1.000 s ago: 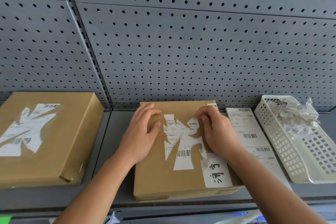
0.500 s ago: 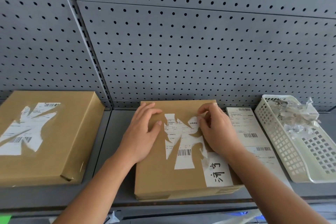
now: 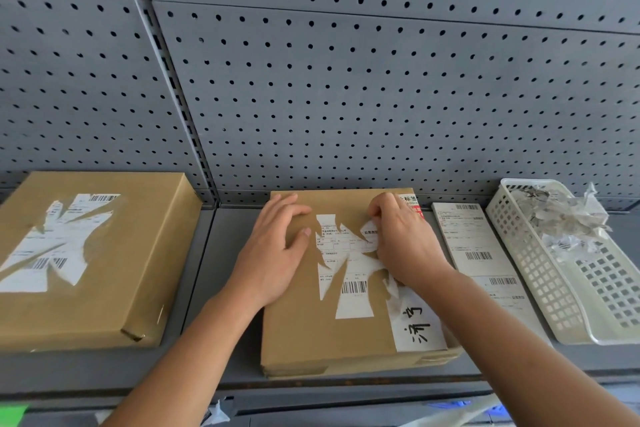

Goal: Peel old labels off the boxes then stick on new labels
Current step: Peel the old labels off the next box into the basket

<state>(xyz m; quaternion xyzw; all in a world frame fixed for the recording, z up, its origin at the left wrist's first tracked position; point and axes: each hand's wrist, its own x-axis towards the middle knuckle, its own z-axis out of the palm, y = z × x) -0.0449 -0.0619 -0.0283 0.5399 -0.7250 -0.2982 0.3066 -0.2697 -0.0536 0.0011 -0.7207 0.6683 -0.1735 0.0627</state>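
Grey metal shelf (image 3: 228, 288): left hand (image 3: 273, 253) flat, fingers straight, on brown cardboard box (image 3: 298, 333); right hand (image 3: 405, 243) fingers (image 3: 381, 210) pinch torn white label (image 3: 349, 250) at its edge.

Matt brown cardboard box (image 3: 311, 333), torn white paper label (image 3: 346, 263), matt grey perforated metal back panel (image 3: 381, 97), smooth grey shelf (image 3: 221, 253), white plastic lattice basket (image 3: 540, 274), crumpled paper scraps (image 3: 561, 218)

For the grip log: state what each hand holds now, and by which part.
The right hand pinches the torn old label at its upper-right edge. The left hand lies flat on the middle box, gripping nothing.
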